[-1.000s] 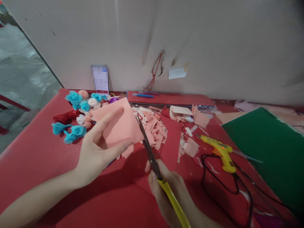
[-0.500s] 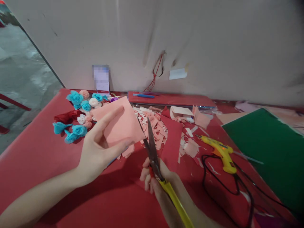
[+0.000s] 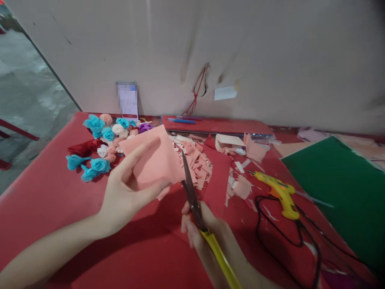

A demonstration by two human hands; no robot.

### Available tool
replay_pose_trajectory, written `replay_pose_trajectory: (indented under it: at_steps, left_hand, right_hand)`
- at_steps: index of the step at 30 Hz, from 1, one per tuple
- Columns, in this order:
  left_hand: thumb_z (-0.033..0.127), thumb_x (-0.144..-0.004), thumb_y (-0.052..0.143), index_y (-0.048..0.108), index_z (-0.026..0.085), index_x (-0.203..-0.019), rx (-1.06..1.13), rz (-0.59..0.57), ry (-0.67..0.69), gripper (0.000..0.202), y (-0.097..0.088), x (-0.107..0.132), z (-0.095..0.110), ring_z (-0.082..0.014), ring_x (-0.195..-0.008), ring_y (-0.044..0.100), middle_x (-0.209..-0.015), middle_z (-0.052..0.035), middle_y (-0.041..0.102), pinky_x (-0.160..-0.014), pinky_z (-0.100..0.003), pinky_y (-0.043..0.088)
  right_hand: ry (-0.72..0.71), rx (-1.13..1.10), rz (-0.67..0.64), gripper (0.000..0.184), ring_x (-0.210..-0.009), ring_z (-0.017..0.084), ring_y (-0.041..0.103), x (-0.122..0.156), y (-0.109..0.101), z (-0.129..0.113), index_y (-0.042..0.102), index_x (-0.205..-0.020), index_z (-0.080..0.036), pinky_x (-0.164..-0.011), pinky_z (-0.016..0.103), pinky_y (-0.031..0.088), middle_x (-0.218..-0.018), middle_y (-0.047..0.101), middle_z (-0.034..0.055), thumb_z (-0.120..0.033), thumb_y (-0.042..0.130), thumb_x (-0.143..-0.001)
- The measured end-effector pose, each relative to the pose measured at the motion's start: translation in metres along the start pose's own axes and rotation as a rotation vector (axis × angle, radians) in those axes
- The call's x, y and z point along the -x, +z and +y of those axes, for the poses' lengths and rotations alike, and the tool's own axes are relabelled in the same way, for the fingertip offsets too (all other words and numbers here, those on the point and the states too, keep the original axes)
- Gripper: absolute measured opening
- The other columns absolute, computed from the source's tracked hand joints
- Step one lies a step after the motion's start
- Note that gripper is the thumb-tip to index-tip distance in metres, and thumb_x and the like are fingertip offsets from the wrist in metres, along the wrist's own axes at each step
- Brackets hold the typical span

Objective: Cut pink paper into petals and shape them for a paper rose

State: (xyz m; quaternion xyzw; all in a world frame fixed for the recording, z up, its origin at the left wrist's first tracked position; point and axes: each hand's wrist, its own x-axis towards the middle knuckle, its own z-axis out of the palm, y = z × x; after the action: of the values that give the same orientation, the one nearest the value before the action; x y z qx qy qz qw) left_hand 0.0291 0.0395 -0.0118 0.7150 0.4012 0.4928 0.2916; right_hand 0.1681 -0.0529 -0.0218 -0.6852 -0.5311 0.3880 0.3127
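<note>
A square of pink paper (image 3: 168,160) is pinched in my left hand (image 3: 126,192), thumb in front and forefinger laid along its face. It is held up above the red table. My right hand (image 3: 207,228) is closed around a pair of scissors (image 3: 192,196) with yellow on the handle. Their dark blades point up and away from me, at the right edge of the paper. One blade lies in front of the paper's edge; most of the other is hidden behind it. Behind the paper lies a heap of pink paper scraps (image 3: 198,164).
Blue, pink, white and red paper flowers (image 3: 99,164) lie at the left. A phone (image 3: 128,102) leans against the wall. To the right are a yellow glue gun (image 3: 278,192) with a black cord and a green sheet (image 3: 333,184). Pens (image 3: 182,121) lie at the back.
The pink paper has moved slightly right, towards the scissors. The scissor blades, apart and both visible before, now meet the paper's right edge, one behind it.
</note>
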Motion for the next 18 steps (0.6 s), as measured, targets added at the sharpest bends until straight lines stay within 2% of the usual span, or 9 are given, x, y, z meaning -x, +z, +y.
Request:
replay_pose_trajectory:
  at_steps: [9,18]
  left_hand:
    - [0.019,-0.066,0.068,0.048,0.029,-0.119,0.023,-0.04,-0.016,0.058,0.001,0.002,0.0,-0.0258,-0.122,0.038,-0.125,0.0007,0.052,-0.085,-0.029,0.052]
    - [0.017,-0.067,0.067,0.046,0.029,-0.12,0.035,-0.053,-0.01,0.059,0.001,0.002,-0.001,-0.0254,-0.123,0.037,-0.128,0.0006,0.049,-0.083,-0.028,0.053]
  right_hand:
    - [-0.092,-0.124,-0.031,0.008,-0.04,0.008,0.045,-0.001,-0.002,0.011,0.044,-0.082,-0.019,-0.039,0.017,0.037,-0.051,0.047,-0.0048,-0.027,0.042,-0.081]
    - [-0.004,0.011,0.041,0.006,-0.039,0.008,0.041,0.001,0.001,0.0,0.041,-0.078,-0.02,-0.042,0.018,0.035,-0.05,0.044,-0.0064,-0.025,0.038,-0.079]
